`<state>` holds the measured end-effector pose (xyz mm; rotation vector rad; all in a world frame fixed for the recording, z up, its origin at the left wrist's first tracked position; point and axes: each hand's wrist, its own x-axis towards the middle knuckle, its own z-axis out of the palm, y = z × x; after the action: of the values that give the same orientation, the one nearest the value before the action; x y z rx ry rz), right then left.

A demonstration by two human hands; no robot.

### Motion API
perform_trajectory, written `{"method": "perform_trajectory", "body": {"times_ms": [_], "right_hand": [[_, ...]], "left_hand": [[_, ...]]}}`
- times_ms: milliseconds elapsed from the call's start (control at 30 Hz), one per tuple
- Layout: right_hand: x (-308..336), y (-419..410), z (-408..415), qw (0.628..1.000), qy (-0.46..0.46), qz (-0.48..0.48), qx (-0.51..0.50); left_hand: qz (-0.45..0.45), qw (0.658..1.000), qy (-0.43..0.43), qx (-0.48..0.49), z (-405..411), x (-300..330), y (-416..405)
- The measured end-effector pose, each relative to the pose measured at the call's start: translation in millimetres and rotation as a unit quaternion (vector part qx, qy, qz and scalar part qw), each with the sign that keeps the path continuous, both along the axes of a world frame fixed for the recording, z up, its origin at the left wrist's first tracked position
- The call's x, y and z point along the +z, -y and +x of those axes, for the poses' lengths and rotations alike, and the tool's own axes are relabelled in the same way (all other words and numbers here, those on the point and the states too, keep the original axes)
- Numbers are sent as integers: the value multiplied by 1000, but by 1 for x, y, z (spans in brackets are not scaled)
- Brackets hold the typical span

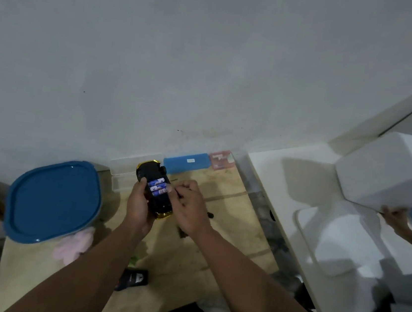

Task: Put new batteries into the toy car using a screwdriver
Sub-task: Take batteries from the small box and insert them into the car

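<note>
Left hand (139, 203) grips upturned toy car (155, 191); right hand (189, 207), curled, hides its fingertips' contents.

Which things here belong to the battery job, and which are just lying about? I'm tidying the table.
Job:
toy car, held upside down by the left hand
batteries in its open bay
right hand at the bay

Lying about:
blue lid
blue case
white foam block
</note>
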<state>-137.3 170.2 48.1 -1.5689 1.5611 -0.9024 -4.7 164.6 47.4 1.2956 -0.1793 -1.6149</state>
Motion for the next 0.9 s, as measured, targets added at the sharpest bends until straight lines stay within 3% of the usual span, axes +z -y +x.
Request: {"method": "perform_trajectory", "body": {"times_ms": [67,133,267,433,633,900], "right_hand": [[-10,10,-21,997,23,7,-74],[-31,17,-44,992,-53,50,-106],[-72,21,-69,948,-212,220,91],[-98,25,-75,907,-317,222,164],[-122,18,-77,879,-360,197,246],[-128,19,-77,903,-297,223,217]], "left_hand": [[2,1000,-2,15,1,-6,12],[2,1000,1,17,1,-11,21],[18,999,16,33,2,-26,26],[45,997,30,53,5,-46,24],[61,994,42,81,10,-53,23],[52,993,36,95,10,-50,24]]}}
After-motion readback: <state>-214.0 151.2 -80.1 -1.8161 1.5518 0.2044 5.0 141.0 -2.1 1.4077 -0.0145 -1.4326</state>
